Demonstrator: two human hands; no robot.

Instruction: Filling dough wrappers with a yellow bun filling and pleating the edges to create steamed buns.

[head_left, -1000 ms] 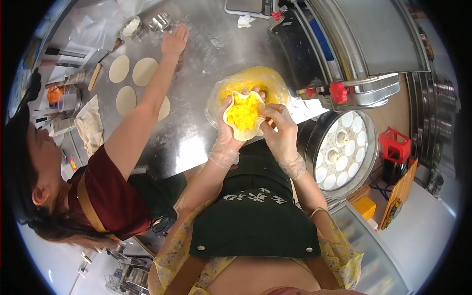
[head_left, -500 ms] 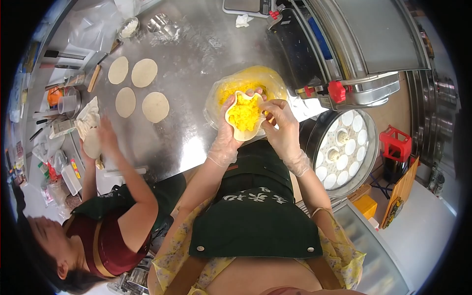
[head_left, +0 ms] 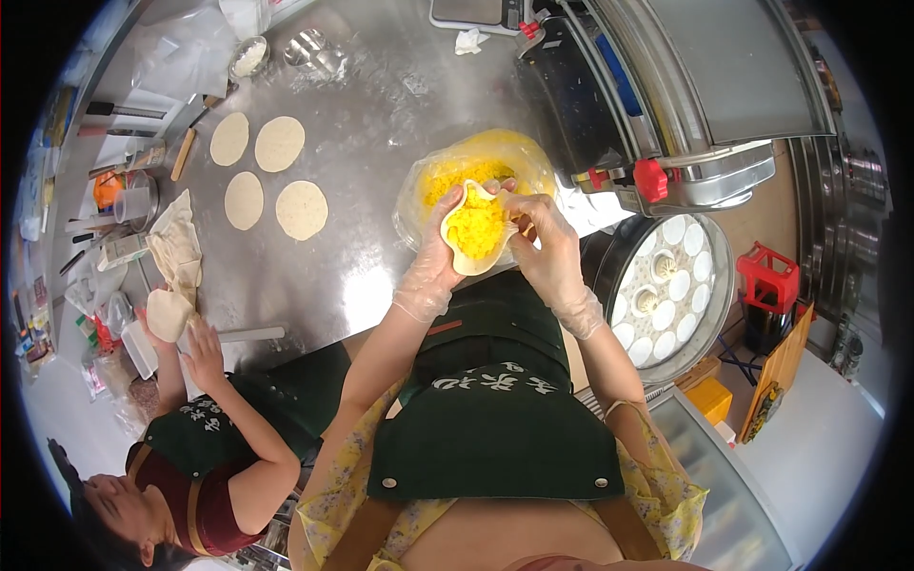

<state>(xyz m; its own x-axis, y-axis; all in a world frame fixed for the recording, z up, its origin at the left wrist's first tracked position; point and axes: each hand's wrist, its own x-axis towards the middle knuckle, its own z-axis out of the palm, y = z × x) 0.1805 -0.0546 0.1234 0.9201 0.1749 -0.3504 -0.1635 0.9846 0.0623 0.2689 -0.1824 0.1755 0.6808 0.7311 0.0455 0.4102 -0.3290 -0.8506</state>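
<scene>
In its gloved palm, my left hand cradles a round dough wrapper heaped with crumbly yellow filling. The wrapper's rim curves up around the filling. My right hand, also in a clear glove, pinches the wrapper's right edge between thumb and fingers. Directly beyond both hands sits a clear plastic bag of the same yellow filling, partly hidden by the wrapper and my fingers.
Several flat dough rounds lie on the steel table at left. A co-worker's hands handle dough there. To my right are a steamer with white paper rounds and two buns, and a machine with red knobs.
My hands stay nearly in place, the right one still pinching the wrapper's edge. The co-worker's hands and dough have come nearer to the co-worker's body.
</scene>
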